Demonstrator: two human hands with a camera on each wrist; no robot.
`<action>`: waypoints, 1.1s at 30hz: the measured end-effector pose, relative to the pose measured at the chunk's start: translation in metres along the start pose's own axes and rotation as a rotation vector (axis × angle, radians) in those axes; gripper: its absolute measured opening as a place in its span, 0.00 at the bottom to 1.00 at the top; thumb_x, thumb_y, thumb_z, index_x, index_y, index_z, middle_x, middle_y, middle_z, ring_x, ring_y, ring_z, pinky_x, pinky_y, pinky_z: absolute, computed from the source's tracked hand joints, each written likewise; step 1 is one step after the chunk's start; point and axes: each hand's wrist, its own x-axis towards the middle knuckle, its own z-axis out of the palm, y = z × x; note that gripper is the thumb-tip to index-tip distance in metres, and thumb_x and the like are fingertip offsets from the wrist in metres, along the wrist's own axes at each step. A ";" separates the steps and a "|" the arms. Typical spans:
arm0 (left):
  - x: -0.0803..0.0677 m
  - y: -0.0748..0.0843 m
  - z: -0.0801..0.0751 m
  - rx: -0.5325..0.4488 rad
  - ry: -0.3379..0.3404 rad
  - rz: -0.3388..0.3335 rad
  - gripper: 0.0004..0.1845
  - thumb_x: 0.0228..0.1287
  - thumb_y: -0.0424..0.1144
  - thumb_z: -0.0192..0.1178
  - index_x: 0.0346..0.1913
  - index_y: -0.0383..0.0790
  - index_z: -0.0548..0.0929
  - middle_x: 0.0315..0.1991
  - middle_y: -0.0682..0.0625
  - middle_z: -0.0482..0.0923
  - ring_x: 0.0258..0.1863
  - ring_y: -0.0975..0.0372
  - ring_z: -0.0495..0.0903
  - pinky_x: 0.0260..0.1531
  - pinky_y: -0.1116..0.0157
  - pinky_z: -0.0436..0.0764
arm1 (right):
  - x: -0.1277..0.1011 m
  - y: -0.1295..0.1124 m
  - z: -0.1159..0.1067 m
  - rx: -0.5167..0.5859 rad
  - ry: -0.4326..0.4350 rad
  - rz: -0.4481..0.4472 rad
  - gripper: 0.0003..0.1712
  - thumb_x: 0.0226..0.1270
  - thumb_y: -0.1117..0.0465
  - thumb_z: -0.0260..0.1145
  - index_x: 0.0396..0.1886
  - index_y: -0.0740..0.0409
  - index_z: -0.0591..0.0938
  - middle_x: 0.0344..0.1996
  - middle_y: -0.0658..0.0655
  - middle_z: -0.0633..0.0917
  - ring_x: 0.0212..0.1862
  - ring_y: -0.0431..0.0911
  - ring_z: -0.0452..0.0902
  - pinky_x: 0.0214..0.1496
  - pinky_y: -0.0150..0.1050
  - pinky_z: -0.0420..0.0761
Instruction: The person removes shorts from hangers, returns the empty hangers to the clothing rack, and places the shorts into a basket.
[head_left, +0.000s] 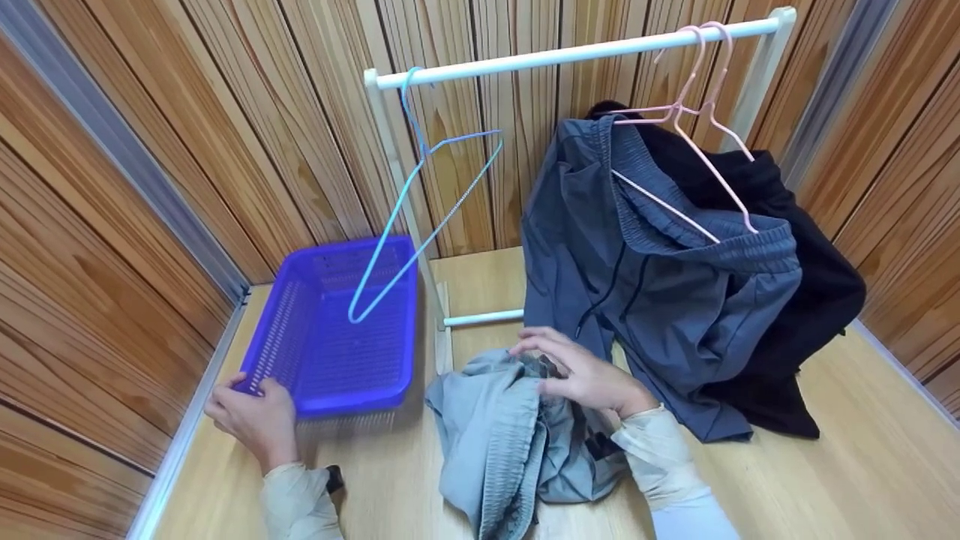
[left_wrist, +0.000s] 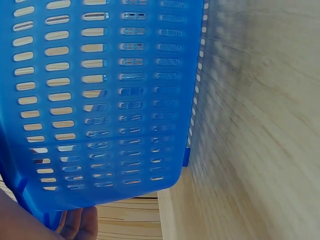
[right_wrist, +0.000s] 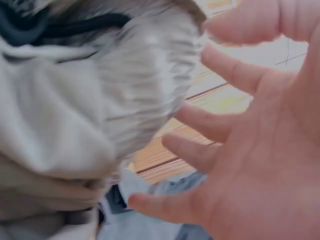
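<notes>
Fingers (right_wrist: 220,127) of the right hand (head_left: 581,371) were spread and nearly straight, gripping nothing, and hovered just over the top of the light grey garment (head_left: 499,439) that lay crumpled on the wooden floor (head_left: 825,465). In the right wrist view its ribbed waistband (right_wrist: 145,80) bulged directly in front of the palm, very close, though whether skin met cloth could not be told. The garment's heap ran lengthwise from the fingertips back toward the person, so most of it lay below and to the left of that hand. The left hand (head_left: 255,416) was well apart from it, fingers curled round the near left corner of the blue basket (head_left: 334,330), which stood just left of the garment. The right hand was therefore clearly the nearer one. Behind, a white rail (head_left: 577,52) carried a bare blue hanger (head_left: 420,217) above the basket, and pink hangers (head_left: 690,112) held dark blue-grey trousers (head_left: 652,277) over a black garment (head_left: 810,300).
</notes>
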 end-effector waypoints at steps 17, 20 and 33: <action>0.000 -0.002 -0.003 0.010 -0.026 0.029 0.28 0.74 0.37 0.51 0.73 0.34 0.64 0.75 0.33 0.64 0.77 0.40 0.64 0.79 0.41 0.64 | 0.023 -0.018 0.069 -0.372 -0.123 0.396 0.73 0.36 0.32 0.88 0.84 0.23 0.58 0.88 0.62 0.53 0.87 0.72 0.44 0.68 0.89 0.58; 0.001 -0.002 -0.001 -0.002 -0.029 0.018 0.28 0.74 0.37 0.51 0.73 0.34 0.63 0.76 0.33 0.64 0.77 0.41 0.65 0.80 0.41 0.63 | 0.026 -0.019 0.074 -0.406 -0.134 0.431 0.72 0.37 0.34 0.89 0.84 0.26 0.60 0.87 0.62 0.56 0.86 0.72 0.45 0.67 0.89 0.61; 0.000 -0.003 -0.003 0.003 -0.034 0.005 0.27 0.75 0.38 0.51 0.72 0.33 0.64 0.76 0.33 0.64 0.79 0.41 0.62 0.82 0.43 0.59 | 0.021 -0.010 0.076 -0.447 -0.055 0.329 0.53 0.45 0.53 0.89 0.75 0.45 0.77 0.74 0.66 0.76 0.75 0.65 0.72 0.68 0.70 0.77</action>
